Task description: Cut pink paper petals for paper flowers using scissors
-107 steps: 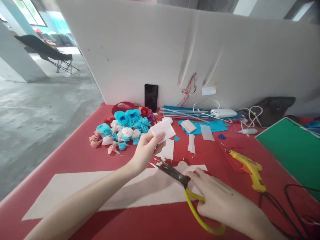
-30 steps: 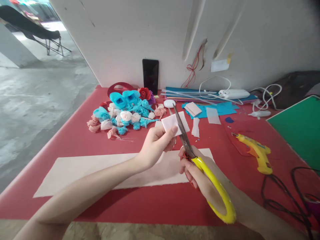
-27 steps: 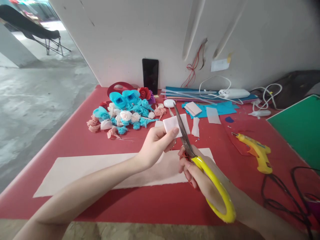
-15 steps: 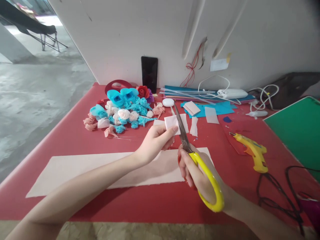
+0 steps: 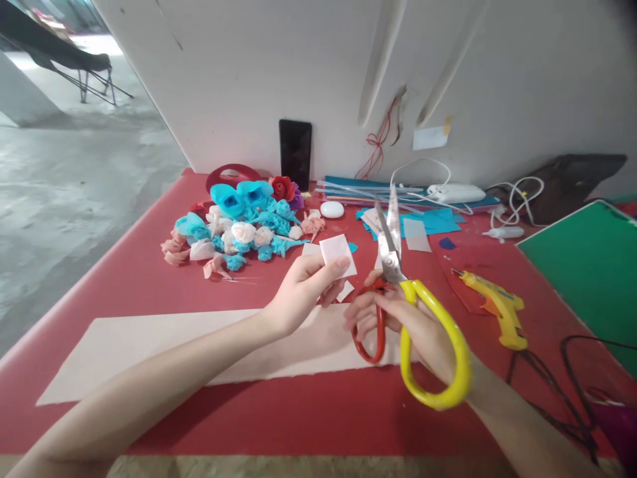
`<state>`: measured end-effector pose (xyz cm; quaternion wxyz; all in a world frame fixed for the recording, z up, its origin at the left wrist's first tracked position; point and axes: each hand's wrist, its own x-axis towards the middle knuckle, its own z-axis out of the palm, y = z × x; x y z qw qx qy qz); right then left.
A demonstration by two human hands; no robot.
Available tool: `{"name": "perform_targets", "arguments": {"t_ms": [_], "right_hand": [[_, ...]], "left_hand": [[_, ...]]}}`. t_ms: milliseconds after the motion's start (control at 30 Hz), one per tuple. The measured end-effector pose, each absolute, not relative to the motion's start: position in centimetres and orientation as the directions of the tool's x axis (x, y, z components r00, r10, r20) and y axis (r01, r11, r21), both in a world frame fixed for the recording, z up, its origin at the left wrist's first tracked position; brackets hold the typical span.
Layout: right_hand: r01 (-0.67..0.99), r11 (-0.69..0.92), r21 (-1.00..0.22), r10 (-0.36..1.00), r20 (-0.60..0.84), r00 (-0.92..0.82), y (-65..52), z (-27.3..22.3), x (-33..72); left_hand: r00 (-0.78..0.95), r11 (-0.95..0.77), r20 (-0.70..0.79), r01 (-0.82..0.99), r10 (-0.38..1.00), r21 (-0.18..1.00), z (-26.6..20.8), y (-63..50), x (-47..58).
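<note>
So the little pale paper square point(image 5: 334, 247) is right at the tips of the left hand point(image 5: 301, 292), pinched with the thumb on top and fingers curled under. Right hand point(image 5: 428, 332) has its fingers loosely curled around the scissors point(image 5: 392, 263), red and yellow handles spread, blades a bit apart, near the square but not touching it.
</note>
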<state>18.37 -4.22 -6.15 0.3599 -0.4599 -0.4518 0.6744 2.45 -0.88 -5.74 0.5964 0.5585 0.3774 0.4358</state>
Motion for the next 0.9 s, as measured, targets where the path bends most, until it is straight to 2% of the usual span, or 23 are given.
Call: {"name": "perform_targets", "arguments": {"t_ms": [100, 200, 300, 467, 800, 900], "right_hand": [[-0.118, -0.252, -0.961, 0.921, -0.201, -0.334, -3.6, -6.4, 19.4], [0.056, -0.194, -0.979, 0.891, -0.199, -0.407, -3.8, -6.5, 20.2], [0.245, -0.120, -0.962, 0.895, -0.212, -0.392, -4.5, -6.2, 20.5], [0.388, -0.100, -0.916, 0.890, -0.257, -0.378, -5.1, -5.4, 20.0], [0.440, -0.032, -0.897, 0.889, -0.226, -0.397, -5.4, -5.3, 19.4], [0.447, -0.056, -0.893, 0.893, -0.245, -0.377, -5.5, -5.2, 19.2]], "left_hand": [[0.327, -0.011, 0.046, -0.109, 0.944, 0.994, -5.6, -0.9, 2.3], [0.344, -0.027, 0.067, -0.119, 0.936, 0.992, -5.7, -1.0, 2.1], [0.346, -0.035, 0.093, -0.170, 0.934, 0.985, -6.0, -0.9, 1.9], [0.344, -0.013, 0.084, -0.204, 0.935, 0.979, -6.3, -0.9, 1.8], [0.343, -0.042, 0.097, -0.164, 0.934, 0.986, -5.6, -1.0, 2.0], [0.342, -0.038, 0.094, -0.166, 0.935, 0.985, -5.5, -1.0, 2.0]]}}
